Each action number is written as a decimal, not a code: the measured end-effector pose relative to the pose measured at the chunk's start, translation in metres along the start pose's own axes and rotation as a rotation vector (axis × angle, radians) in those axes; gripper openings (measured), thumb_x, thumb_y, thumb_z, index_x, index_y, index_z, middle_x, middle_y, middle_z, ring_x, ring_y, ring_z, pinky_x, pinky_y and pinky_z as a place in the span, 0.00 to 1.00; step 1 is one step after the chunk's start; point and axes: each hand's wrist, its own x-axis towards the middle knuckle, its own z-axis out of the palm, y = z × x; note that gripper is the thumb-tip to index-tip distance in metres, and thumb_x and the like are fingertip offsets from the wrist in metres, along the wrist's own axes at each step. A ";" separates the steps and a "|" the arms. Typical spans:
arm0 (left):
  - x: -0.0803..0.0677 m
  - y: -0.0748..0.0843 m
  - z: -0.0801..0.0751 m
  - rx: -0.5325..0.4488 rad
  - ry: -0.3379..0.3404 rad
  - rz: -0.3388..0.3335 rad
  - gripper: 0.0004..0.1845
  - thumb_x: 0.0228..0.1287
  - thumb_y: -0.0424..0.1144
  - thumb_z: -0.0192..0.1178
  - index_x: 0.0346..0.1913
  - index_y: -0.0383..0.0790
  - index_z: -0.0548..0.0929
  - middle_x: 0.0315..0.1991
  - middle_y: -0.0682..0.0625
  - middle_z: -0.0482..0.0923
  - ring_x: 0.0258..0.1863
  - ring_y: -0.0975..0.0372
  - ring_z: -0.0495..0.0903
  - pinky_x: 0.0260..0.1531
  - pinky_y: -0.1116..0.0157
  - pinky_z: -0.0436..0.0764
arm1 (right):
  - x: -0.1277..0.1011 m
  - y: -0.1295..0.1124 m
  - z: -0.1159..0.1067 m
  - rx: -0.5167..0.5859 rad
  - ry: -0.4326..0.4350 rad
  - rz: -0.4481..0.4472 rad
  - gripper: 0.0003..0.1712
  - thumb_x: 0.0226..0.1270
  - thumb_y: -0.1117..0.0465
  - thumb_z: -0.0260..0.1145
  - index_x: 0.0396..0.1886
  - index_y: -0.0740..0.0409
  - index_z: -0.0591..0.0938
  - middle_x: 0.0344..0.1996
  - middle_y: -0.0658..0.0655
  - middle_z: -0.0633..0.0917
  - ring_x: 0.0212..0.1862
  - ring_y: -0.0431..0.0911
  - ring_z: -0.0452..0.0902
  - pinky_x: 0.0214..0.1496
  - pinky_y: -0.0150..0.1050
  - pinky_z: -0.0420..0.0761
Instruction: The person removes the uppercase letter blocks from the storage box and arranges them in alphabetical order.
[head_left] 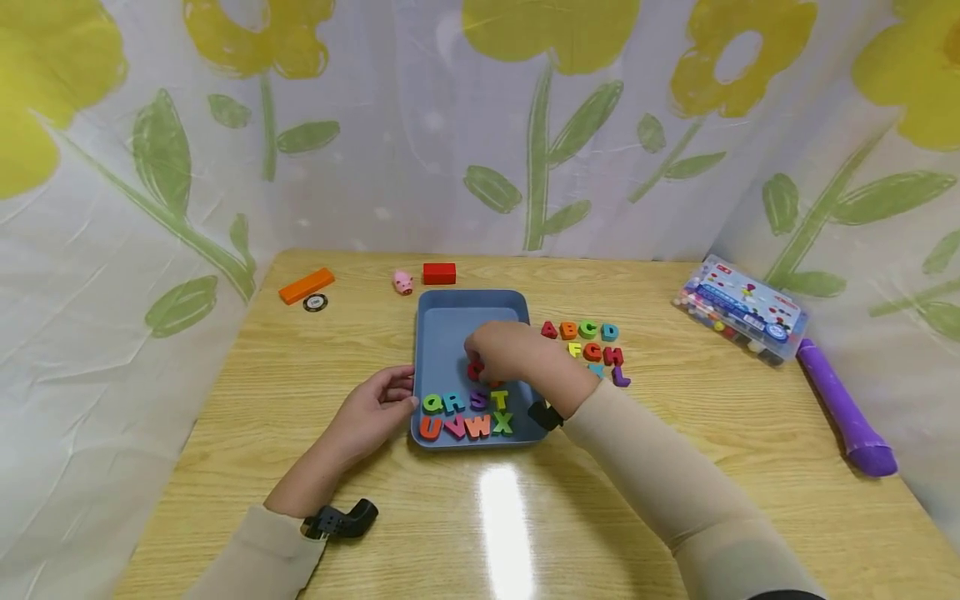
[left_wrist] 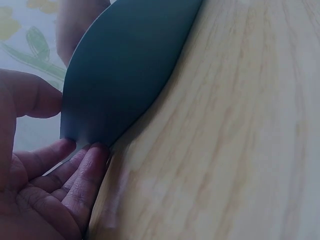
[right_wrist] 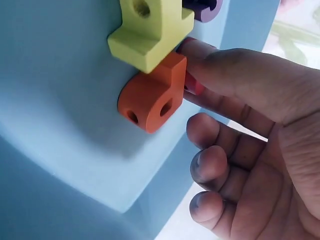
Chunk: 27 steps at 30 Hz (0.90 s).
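Note:
My left hand [head_left: 378,408] rests at the left side of a blue-grey tray [head_left: 472,297], thumb at its rim and fingertips against the outer wall in the left wrist view. Over the tray's middle, my right hand [head_left: 504,350] pinches a red letter [right_wrist: 192,82] between thumb and finger, its shape mostly hidden. The other fingers curl loosely. Right beside it in the right wrist view stand an orange letter P [right_wrist: 155,97] and a yellow-green letter T [right_wrist: 150,35]. Toward the tray's near end lie two rows of letters, among them Q [head_left: 432,404], S [head_left: 478,401] and W [head_left: 477,427].
Right of the tray lie more letters, such as C [head_left: 587,329] and H [head_left: 613,356], partly behind my right arm. Farther right are a clear craft box [head_left: 742,308] and a purple stick [head_left: 847,412]. Behind sit a pink pig [head_left: 402,282], a red block [head_left: 439,273] and an orange block [head_left: 306,286].

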 end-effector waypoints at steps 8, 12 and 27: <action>0.002 0.003 0.004 0.010 -0.011 -0.003 0.30 0.79 0.36 0.63 0.79 0.35 0.73 0.68 0.37 0.81 0.65 0.48 0.82 0.68 0.52 0.81 | -0.024 0.012 -0.010 0.045 0.103 -0.017 0.10 0.74 0.51 0.77 0.47 0.49 0.89 0.37 0.49 0.85 0.39 0.47 0.78 0.39 0.41 0.79; 0.003 0.003 0.006 0.016 -0.014 0.005 0.30 0.79 0.37 0.63 0.79 0.36 0.73 0.69 0.37 0.80 0.65 0.48 0.82 0.68 0.51 0.81 | -0.062 0.037 -0.019 0.078 0.203 0.003 0.09 0.72 0.53 0.78 0.45 0.50 0.91 0.40 0.51 0.87 0.39 0.48 0.78 0.42 0.44 0.81; -0.001 0.004 0.001 0.032 -0.019 0.000 0.30 0.81 0.38 0.63 0.81 0.36 0.71 0.72 0.36 0.78 0.69 0.46 0.80 0.71 0.47 0.79 | -0.144 0.119 0.040 0.193 0.161 0.241 0.05 0.72 0.59 0.77 0.41 0.54 0.88 0.34 0.52 0.84 0.35 0.47 0.75 0.41 0.45 0.77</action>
